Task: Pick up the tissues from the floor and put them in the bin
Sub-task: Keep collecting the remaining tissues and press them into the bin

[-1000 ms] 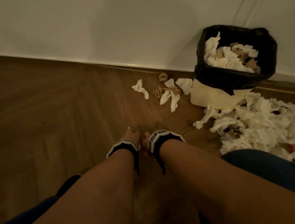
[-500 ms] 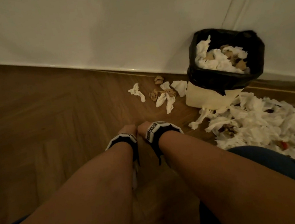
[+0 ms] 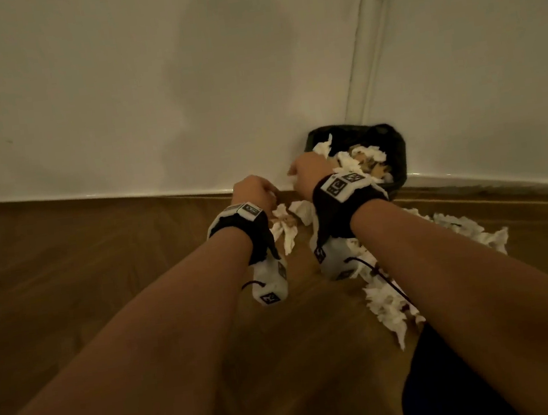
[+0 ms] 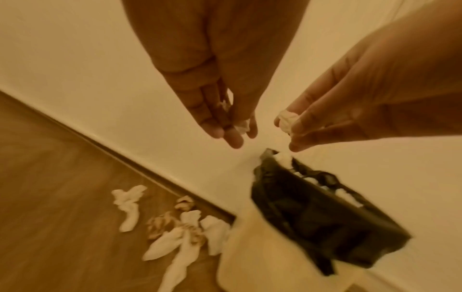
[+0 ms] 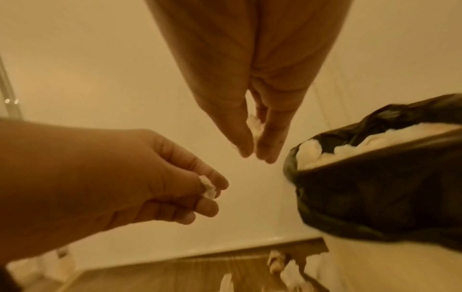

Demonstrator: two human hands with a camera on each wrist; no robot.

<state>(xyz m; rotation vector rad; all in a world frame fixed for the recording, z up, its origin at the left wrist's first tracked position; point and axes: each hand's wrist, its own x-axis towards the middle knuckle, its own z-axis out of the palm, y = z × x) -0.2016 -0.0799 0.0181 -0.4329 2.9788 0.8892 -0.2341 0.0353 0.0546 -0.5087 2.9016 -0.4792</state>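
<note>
Both hands are raised beside the bin [image 3: 399,157], a pale bin with a black liner, heaped with crumpled white and brown tissues. My left hand [image 3: 257,192] pinches a small white tissue scrap [image 4: 242,126] in its fingertips, left of the bin. My right hand [image 3: 306,172] pinches a tissue wad [image 4: 287,122] just at the bin's left rim [image 5: 300,158]. In the right wrist view the right hand's tissue [image 5: 253,124] and the left hand's scrap [image 5: 208,187] both show. Loose tissues [image 3: 287,226] lie on the floor under the hands.
A big pile of white tissues [image 3: 391,300] spreads over the wooden floor right of my arms, up to the bin's foot. White wall and skirting board [image 3: 126,196] run behind. A vertical trim [image 3: 362,41] rises above the bin. My dark-clothed knee [image 3: 444,393] is at bottom right.
Both hands have lifted off the floor and moved up and right to the bin, each now holding a bit of tissue. The head view has tilted up toward the wall.
</note>
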